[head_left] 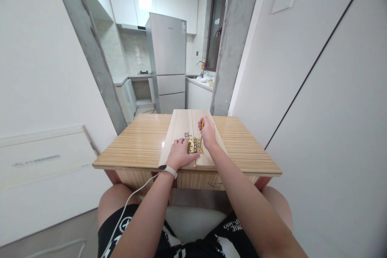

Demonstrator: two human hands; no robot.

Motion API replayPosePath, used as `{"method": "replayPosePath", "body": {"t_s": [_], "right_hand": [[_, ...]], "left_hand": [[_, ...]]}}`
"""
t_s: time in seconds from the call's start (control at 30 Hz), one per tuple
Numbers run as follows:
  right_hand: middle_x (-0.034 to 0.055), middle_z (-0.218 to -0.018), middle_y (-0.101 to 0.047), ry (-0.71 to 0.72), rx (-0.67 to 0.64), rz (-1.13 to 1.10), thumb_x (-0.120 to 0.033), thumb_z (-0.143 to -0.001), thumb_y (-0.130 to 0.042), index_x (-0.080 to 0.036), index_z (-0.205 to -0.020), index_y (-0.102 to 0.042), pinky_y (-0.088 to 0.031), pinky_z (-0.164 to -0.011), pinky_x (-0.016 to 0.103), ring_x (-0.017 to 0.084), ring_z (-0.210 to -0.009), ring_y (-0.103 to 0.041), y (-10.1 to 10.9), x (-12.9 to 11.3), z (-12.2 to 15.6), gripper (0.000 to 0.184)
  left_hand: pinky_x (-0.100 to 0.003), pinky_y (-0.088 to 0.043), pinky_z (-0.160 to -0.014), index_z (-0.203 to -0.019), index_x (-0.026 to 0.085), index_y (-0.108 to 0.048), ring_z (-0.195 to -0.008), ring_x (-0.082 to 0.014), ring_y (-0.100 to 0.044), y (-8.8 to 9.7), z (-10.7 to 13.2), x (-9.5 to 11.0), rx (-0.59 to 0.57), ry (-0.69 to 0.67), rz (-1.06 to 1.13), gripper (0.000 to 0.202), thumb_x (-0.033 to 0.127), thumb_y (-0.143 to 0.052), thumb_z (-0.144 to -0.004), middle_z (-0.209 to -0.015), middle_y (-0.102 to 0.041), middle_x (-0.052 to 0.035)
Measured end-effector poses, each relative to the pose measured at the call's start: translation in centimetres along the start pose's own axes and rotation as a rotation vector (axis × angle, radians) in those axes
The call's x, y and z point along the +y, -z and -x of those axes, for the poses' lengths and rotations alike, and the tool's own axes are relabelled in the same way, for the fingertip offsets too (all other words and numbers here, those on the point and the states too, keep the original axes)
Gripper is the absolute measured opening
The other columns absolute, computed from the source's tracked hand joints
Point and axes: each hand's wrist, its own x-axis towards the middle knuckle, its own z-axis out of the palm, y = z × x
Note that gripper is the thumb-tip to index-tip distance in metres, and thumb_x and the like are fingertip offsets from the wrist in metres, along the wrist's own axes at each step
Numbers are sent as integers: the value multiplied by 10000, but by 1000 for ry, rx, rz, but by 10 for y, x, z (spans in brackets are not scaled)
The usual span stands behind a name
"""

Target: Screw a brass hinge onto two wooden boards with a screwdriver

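Observation:
A brass butt hinge [195, 145] lies opened flat across the seam between two pale wooden boards [180, 123]. My left hand [180, 154] holds it in place from the left, thumb along its near edge and fingers at its far left side. In my right hand [208, 132] is a screwdriver with a yellow handle [202, 123], gripped upright in a fist. Its shaft points down at the hinge's right leaf; the exact tip is too small to make out. Several small screws [188, 134] lie on the left board just beyond the hinge.
The boards rest on a wood-grain table [133, 145] with a drawer handle [215, 184] at its front. A white cable [133, 195] runs by my left wrist. White walls stand on both sides. Behind the table are a fridge [169, 48] and a sink counter [199, 84].

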Motion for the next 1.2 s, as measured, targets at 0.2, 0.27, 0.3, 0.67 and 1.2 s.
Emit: {"method": "replayPosePath", "body": {"t_s": [0.2,0.27,0.3,0.67,1.2], "right_hand": [[-72,-505,-309,-81,-236,-140,-471,-844,-602,-267,-617,-362,-178,-480,275,112,-481,-249,7,-9,-6,388],[-66,-527,-399,-31,-252,-137,-460,-855,-626,-258,-683,-444,-229,-488,268,117,-492,-309,7,-8,-4,321],[-59,-560,-460,-3,-223,-128,-468,-868,-641,-255,-731,-484,-276,-502,264,122,-513,-362,7,-6,-2,298],[-23,-704,-514,161,89,59,-559,-1002,-528,-249,-768,-535,-397,-623,276,152,-667,-485,-8,1,6,387],[-20,-745,-590,104,145,102,-682,-950,-556,-240,-848,-534,-441,-658,254,146,-702,-552,-7,1,2,454]], "left_hand": [[-474,-400,-1143,-1512,273,-524,-1357,-384,-510,2,0,2,-14,22,-16,883,775,-709,-809,-1458,-598,-144],[-479,-396,-1149,-1526,278,-512,-1361,-384,-506,2,0,2,-19,23,-15,896,780,-704,-810,-1462,-595,-143],[-480,-395,-1152,-1533,278,-507,-1361,-385,-505,2,0,2,-20,23,-11,906,784,-703,-808,-1464,-595,-144],[-472,-402,-1147,-1522,264,-519,-1346,-384,-514,1,0,0,-12,17,-5,913,792,-707,-801,-1451,-600,-148],[-477,-402,-1155,-1515,253,-517,-1329,-386,-517,-2,-1,-1,6,4,-5,914,786,-717,-800,-1439,-608,-146]]}}
